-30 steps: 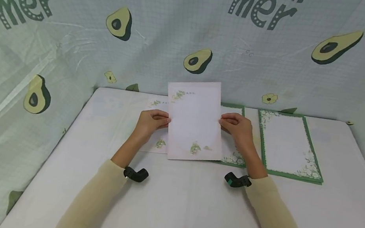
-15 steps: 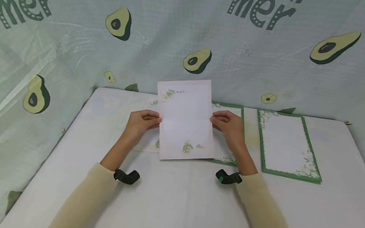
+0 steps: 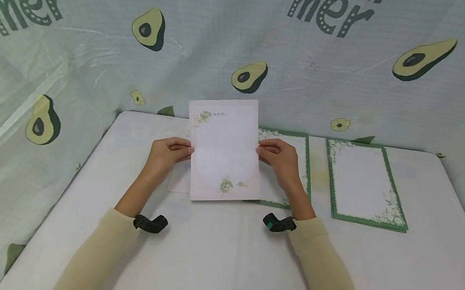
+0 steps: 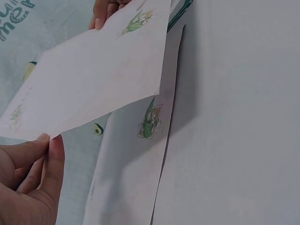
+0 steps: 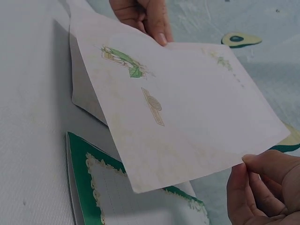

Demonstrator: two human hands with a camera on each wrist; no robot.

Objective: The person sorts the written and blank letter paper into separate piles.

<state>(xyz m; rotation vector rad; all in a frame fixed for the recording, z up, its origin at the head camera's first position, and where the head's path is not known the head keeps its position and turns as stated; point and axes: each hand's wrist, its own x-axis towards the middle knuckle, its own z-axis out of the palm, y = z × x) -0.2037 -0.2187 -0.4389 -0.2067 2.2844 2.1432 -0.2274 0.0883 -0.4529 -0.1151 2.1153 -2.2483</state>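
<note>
We are seeing a pale pink, flower-printed paper rectangle [image 3: 224, 149] raised over a white-covered table [image 3: 204, 262].
Its long axis is running near to far; the left hand [image 3: 165, 154] and right hand [image 3: 281, 163] are pinching its opposite long edges between thumb and fingers, neither closer. Green-bordered white paper [image 3: 274, 192] is lying beneath, rightward; table is stretching nearer.

Behind the white table [image 3: 204, 262], an avocado-print backdrop [image 3: 208, 24], its cropped lettering [image 3: 332, 12] perhaps "Summer"
</note>
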